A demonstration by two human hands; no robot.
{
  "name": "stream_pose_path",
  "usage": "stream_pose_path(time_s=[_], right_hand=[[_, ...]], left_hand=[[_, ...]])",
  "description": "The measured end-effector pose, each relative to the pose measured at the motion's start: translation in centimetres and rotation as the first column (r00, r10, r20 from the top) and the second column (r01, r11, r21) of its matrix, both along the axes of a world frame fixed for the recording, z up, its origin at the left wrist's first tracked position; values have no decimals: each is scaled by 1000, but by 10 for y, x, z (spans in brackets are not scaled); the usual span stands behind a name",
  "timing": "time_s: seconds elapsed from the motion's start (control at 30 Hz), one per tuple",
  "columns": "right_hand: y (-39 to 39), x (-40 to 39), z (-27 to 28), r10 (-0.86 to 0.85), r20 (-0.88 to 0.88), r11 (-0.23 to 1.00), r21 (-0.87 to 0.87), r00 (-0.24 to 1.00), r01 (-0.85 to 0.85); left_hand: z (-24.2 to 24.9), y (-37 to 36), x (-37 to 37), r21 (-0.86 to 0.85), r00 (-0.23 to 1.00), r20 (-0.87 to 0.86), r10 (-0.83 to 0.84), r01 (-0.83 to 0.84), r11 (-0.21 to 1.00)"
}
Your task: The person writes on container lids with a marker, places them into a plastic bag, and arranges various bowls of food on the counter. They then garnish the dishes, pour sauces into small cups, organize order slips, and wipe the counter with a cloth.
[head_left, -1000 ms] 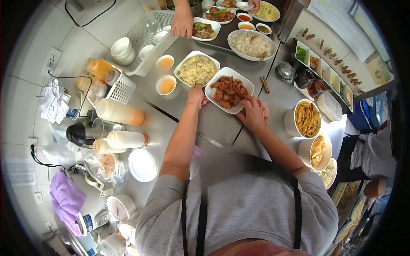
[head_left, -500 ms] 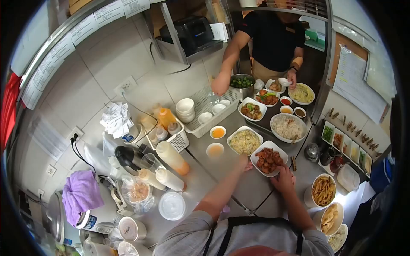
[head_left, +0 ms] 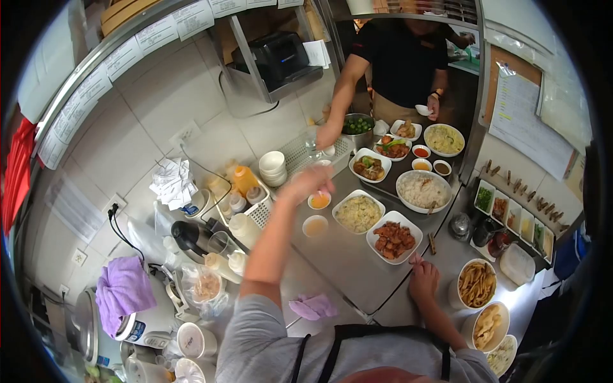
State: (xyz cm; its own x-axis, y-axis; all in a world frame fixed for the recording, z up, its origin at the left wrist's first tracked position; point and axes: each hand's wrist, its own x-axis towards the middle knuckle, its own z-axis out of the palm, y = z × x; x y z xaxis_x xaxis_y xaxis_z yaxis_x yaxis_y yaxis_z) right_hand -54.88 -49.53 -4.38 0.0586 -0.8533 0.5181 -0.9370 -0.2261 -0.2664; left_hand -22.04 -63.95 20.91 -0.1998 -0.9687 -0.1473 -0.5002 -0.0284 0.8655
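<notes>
My left hand [head_left: 309, 184], smeared by motion, is stretched forward over the counter beside a small cup of orange sauce [head_left: 319, 200]; its fingers are too blurred to read. A second small cup with pale sauce [head_left: 315, 226] stands nearer to me. Just below the near corner of a square white bowl of reddish-brown meat pieces [head_left: 394, 239] is my right hand [head_left: 424, 279], thumb apart from its bent fingers, with nothing visible in it. Against that bowl stands a square bowl of yellowish fried rice [head_left: 359, 212].
Across the pass, a person in black holds a small white dish [head_left: 423, 110] and reaches into the perforated basket [head_left: 300, 156]. Filled bowls, including white rice [head_left: 440, 190], stand on a dark tray. Squeeze bottles [head_left: 244, 230] line the left; a purple cloth [head_left: 313, 307] lies near me.
My left hand has left the bowls and swung forward and left toward the sauce cups. My right hand has drawn back from the meat bowl's rim. The purple cloth has come into view.
</notes>
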Motion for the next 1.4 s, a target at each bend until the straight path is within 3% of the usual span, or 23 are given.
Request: stream_pose_path(time_s=[0.03, 0.1, 0.13, 0.17, 0.2, 0.33, 0.43, 0.53, 0.73, 0.83, 0.87, 0.93, 0.97, 1.0, 1.07, 1.1, 1.13, 1.2, 1.27, 1.3, 1.33, 1.37, 1.4], right_hand=[[2, -1, 2, -1, -11, 1000, -22, 1000, 1], [6, -5, 3, 12, 17, 1000, -12, 1000, -11], [9, -7, 3, 17, 31, 1000, -4, 999, -17], [10, -9, 4, 29, 44, 1000, -2, 999, -29], [12, -11, 4, 40, 57, 999, 0, 998, -40], [16, -11, 16, 42, 71, 996, -77, 997, -37], [13, -13, 9, 44, 98, 998, -47, 994, -39], [14, -14, 10, 38, 98, 998, -46, 994, -34], [17, -13, 24, 91, 109, 995, 41, 990, -96], [27, -9, 70, 136, -85, 980, 155, 987, -122], [31, -7, 82, 229, -55, 960, 178, 972, -217], [31, -10, 120, 361, 13, 905, 235, 932, -354], [29, -19, 176, 394, 6, 838, 409, 919, -362], [22, -33, 188, 346, 54, 854, 396, 937, -338], [5, -85, 213, 205, 179, 911, 325, 962, -255], [-4, -114, 223, 137, 110, 979, 139, 984, -151], [-18, -152, 225, -33, 104, 991, 131, 994, 19], [-37, -240, 222, -389, 289, 891, 360, 874, 278], [-58, -354, 179, -541, 152, 835, 220, 827, 505], [-60, -410, 158, -616, 196, 787, 190, 763, 586], [-57, -445, 153, -680, 189, 732, 135, 708, 668], [-56, -466, 155, -779, 254, 620, 175, 573, 765], [-52, -472, 163, -820, 233, 566, 193, 523, 802]], left_hand=[[32, -16, 18, -227, 996, 23, 87, -80, 971], [112, -23, 31, -492, 974, -169, 148, -213, 844], [150, -30, 37, -598, 972, -142, 185, -233, 767], [171, -58, 59, -640, 939, -341, 31, -257, 724], [200, -67, 68, -611, 889, -458, -13, -305, 730], [272, -77, 69, -594, 761, -648, -21, -489, 639], [293, -79, 53, -507, 640, -769, 15, -623, 595], [301, -92, 55, -461, 532, -844, -70, -653, 600], [296, -97, 57, -463, 526, -847, -77, -660, 591], [301, -113, 89, -487, 539, -830, -145, -572, 660], [307, -125, 114, -558, 666, -724, -181, -411, 721], [324, -164, 174, -568, 666, -658, -350, -134, 812], [341, -194, 225, -517, 606, -715, -350, -121, 847], [348, -203, 239, -516, 661, -703, -262, -222, 827], [360, -200, 248, -460, 682, -696, -225, -183, 869], [362, -206, 245, -454, 692, -695, -194, -214, 865], [364, -206, 248, -449, 701, -696, -156, -256, 856], [367, -205, 249, -450, 723, -684, -91, -322, 833], [369, -207, 246, -472, 768, -640, -20, -372, 799], [369, -206, 246, -492, 802, -597, 32, -397, 775], [369, -204, 244, -528, 848, -519, 110, -419, 739], [368, -202, 249, -595, 896, -372, 242, -430, 679], [371, -198, 250, -708, 895, -120, 430, -381, 595]])
